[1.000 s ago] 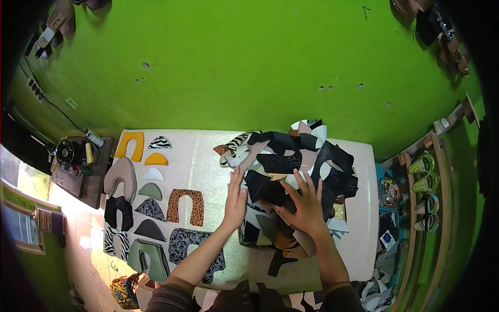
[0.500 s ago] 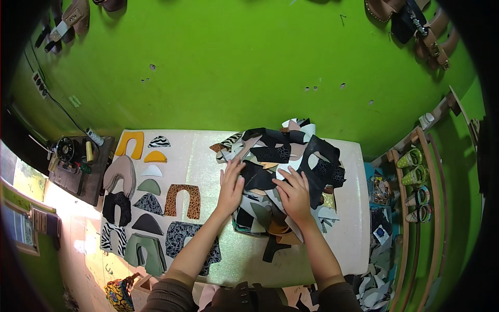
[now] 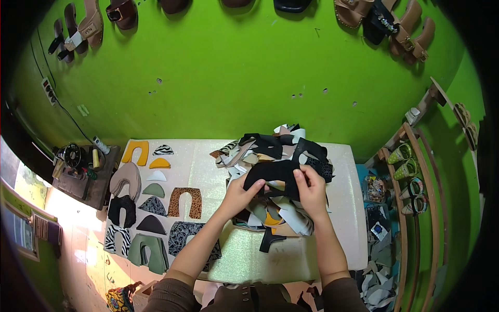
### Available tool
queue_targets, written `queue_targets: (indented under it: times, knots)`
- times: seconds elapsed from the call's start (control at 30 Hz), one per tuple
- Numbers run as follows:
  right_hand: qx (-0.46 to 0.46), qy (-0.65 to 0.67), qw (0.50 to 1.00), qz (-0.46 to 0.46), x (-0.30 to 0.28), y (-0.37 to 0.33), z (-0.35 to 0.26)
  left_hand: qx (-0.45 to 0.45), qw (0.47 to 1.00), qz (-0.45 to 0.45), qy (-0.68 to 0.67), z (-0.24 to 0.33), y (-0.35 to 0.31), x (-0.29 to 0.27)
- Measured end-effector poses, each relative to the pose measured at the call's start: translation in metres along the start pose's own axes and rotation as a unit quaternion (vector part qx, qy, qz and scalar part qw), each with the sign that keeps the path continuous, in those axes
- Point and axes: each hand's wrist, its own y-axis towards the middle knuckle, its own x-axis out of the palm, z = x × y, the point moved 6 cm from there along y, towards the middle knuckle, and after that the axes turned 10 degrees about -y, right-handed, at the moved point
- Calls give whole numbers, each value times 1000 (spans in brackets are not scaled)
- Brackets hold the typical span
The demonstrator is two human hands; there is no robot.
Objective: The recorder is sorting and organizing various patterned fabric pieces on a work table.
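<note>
Between my two hands a black leather scrap [image 3: 278, 170] is held up over the heap of mixed offcuts [image 3: 239, 156]. My left hand [image 3: 243, 193] pinches its left end, thumb on top. My right hand [image 3: 311, 188] grips the right end, fingers curled behind it. An opening in the scrap lets the pieces below show through. The heap has black, white, grey, tan and patterned scraps. Just in front of it a small black offcut [image 3: 270, 239] lies on the table.
Sorted cut pieces lie on the table's left, among them a leopard-print arch [image 3: 185, 203] and a green stack [image 3: 147, 252]. A small machine [image 3: 74, 156] stands on a side table. Right of the table are a scrap container [image 3: 377, 221] and a wooden rack [image 3: 416, 197] with sandals.
My hands, which lay spread on the heap, have closed on a black scrap and lifted it slightly. The view has shifted, showing more sandals on the wall.
</note>
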Motion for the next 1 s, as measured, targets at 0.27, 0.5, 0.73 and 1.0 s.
queue_targets:
  times: [0.27, 0.5, 0.73, 1.0]
  knots:
    - [-55, -105, 991, 61, -2, 2, 46, -231, 930, -57, -280, -42, -9, 26]
    - [-32, -97, 984, 147, -38, -6, 42, -236, 957, 21, -167, -50, -26, 12]
    - [96, 105, 990, -10, -22, -7, 23, 52, 975, 127, 175, -17, -32, -14]
    - [5, 4, 961, -277, 30, -26, -34, -117, 988, -105, -6, 1, -36, 4]
